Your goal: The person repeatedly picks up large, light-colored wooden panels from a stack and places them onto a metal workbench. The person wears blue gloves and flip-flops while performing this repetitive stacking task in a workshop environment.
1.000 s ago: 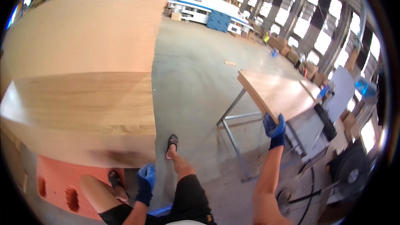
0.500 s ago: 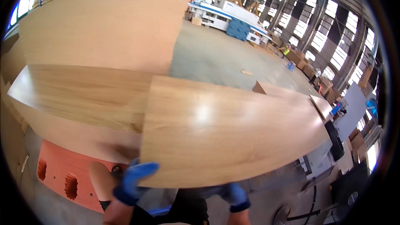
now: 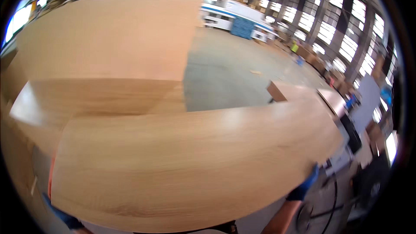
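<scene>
Holding a wood board (image 3: 190,164) flat across the body | long axis runs left-right | left hand (image 3: 65,217) in blue glove grips near-left corner | right hand (image 3: 303,186) clamps right edge | stacked boards (image 3: 108,56) behind, trestle table (image 3: 312,93) ahead-right.

The wooden panel (image 3: 195,164) hides most of both hands (image 3: 303,186).

I've got blue work gloves on both hands. My right glove (image 3: 303,186) shows w/ a bare forearm below it, no sleeve. Only a dark-blue bit of my left glove (image 3: 65,219) shows, low left. Dark clothing at bottom edge, prob. shorts.
</scene>
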The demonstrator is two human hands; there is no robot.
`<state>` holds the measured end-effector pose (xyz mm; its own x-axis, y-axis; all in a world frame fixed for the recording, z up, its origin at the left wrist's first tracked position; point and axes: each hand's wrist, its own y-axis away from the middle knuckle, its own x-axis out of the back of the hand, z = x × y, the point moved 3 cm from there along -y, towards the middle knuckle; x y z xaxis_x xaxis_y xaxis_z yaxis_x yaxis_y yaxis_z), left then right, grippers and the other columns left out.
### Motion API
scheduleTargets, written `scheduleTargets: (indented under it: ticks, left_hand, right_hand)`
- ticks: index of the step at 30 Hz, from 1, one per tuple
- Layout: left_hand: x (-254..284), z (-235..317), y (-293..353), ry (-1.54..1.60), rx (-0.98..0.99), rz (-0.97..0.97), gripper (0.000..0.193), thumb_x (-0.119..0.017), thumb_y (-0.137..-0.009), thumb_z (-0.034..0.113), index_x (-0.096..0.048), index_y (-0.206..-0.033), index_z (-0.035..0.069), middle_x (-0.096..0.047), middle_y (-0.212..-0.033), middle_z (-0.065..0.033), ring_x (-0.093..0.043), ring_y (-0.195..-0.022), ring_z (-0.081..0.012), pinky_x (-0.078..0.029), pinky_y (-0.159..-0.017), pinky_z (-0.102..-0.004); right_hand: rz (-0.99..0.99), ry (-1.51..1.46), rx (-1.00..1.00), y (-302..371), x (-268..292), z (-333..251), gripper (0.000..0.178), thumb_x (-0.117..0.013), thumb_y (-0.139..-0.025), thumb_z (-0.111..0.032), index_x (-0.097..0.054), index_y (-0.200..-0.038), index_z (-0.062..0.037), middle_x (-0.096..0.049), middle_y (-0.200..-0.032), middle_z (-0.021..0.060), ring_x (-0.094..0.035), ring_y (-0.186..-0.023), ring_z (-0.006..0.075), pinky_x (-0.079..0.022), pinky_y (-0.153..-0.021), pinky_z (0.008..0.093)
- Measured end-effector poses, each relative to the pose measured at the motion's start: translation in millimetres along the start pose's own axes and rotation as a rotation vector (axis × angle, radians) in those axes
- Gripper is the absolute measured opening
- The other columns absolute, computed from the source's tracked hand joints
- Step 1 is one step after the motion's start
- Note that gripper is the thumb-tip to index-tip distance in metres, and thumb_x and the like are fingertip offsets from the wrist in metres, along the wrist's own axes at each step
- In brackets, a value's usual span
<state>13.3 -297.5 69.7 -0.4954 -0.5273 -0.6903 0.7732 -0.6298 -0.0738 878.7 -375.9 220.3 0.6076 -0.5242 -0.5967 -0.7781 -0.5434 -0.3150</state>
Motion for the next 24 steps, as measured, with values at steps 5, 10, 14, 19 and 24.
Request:
scheduleTargets:
  ticks: [5,10,14,19,24]
  left_hand:
    - [20.3,16.4,-56.7,-0.465,-0.265,-0.059,0.059,-0.044,-0.096,0.032,-0.027,-0.142,-0.002,-0.038,-0.142,-0.0154,-0.043,-0.125,-0.0254,-0.037,-0.104,-0.0398]
    - [-76.8,-28.5,-57.3,-0.581,-0.445,-0.417,0.060,-0.046,-0.096,0.031,-0.028,-0.141,-0.003,-0.039,-0.141,-0.0163,-0.044,-0.125,-0.0264,-0.037,-0.104,-0.0399]
    - [-154.5,-98.8,-3.6,-0.133,0.216,-0.202,0.064,-0.046,-0.095,0.042,-0.031,-0.140,-0.001,-0.039,-0.141,-0.0153,-0.042,-0.126,-0.0296,-0.039,-0.101,-0.0430]
    - [-208.5,-133.0,48.0,-0.276,0.154,-0.127,0.056,-0.058,-0.090,0.036,-0.045,-0.133,0.002,-0.049,-0.132,-0.0124,-0.053,-0.114,-0.0246,-0.047,-0.089,-0.0363]
    - [-191.7,-165.6,-30.5,-0.462,-0.058,0.177,0.048,-0.062,-0.086,0.042,-0.061,-0.108,0.000,-0.062,-0.108,-0.0091,-0.057,-0.090,-0.0168,-0.047,-0.073,-0.0338]
  right_hand:
    - [0.113,0.032,0.007,69.4,-86.1,71.1,0.038,-0.048,-0.095,-0.032,-0.052,-0.119,-0.0031,-0.057,-0.107,0.0061,-0.054,-0.100,0.0158,-0.044,-0.089,0.0321]
    - [-0.016,-0.150,-0.645,174.9,-204.2,141.6,0.030,-0.053,-0.093,-0.017,-0.051,-0.115,0.0026,-0.059,-0.101,0.0174,-0.061,-0.087,0.0219,-0.050,-0.074,0.0305]
    - [-1.090,-0.019,-1.178,229.4,-260.2,172.8,0.028,-0.053,-0.092,-0.019,-0.056,-0.111,0.0011,-0.064,-0.086,0.0160,-0.064,-0.067,0.0194,-0.050,-0.061,0.0229]
    - [-0.946,0.343,-0.612,179.3,-216.4,160.8,0.027,-0.053,-0.090,-0.010,-0.060,-0.114,0.0014,-0.064,-0.103,0.0127,-0.062,-0.091,0.0169,-0.050,-0.076,0.0256]
    - [-0.288,0.854,0.309,47.8,-184.1,152.3,0.031,-0.054,-0.091,-0.017,-0.059,-0.113,0.0048,-0.065,-0.106,0.0166,-0.061,-0.099,0.0175,-0.047,-0.085,0.0299]
